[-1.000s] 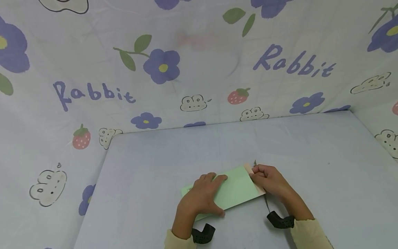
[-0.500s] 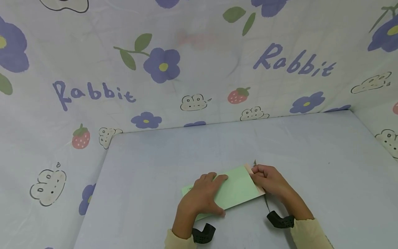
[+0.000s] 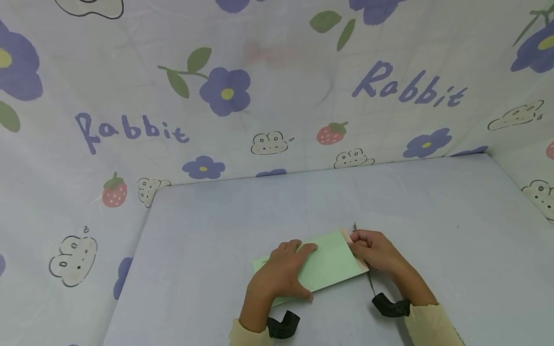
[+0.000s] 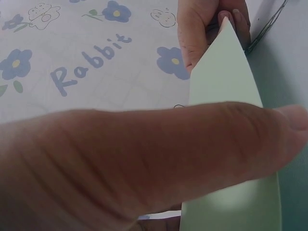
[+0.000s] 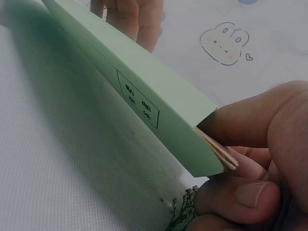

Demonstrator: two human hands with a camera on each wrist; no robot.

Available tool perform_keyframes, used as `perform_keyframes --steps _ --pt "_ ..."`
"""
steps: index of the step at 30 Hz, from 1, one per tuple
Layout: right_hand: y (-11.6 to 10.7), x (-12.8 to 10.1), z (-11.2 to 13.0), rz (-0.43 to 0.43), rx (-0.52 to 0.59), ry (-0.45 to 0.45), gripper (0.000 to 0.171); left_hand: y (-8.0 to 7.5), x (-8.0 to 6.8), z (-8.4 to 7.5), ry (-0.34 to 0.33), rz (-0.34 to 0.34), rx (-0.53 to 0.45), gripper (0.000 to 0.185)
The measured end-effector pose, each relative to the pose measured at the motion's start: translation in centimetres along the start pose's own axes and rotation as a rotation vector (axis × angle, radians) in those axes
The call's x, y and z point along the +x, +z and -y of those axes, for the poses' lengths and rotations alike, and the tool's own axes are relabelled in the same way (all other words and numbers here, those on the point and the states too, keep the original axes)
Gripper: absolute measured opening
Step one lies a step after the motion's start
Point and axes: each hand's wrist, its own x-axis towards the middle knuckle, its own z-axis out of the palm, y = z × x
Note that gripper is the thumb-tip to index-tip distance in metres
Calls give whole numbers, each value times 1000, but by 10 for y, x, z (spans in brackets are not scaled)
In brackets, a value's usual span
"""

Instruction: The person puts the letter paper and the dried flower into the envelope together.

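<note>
A pale green envelope is tilted slightly above the table. My left hand holds it across its width, with the thumb at the near edge and the fingers toward the far edge. In the left wrist view the left thumb crosses the envelope's face. A pinkish card sticks out of the envelope's right end, and my right hand pinches it there. The right wrist view shows layered edges of the card inside the opening, and small printed characters on the envelope's side.
A thin sprig of dried flowers lies by my right fingers; whether they touch it cannot be told. Black wrist devices sit at both wrists. Behind the white table hangs a printed curtain.
</note>
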Motion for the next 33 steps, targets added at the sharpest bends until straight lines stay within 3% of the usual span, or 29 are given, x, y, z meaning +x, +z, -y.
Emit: perform_keyframes --steps 33 --pt "-5 3 -10 132 30 -16 17 3 2 0 14 -9 18 101"
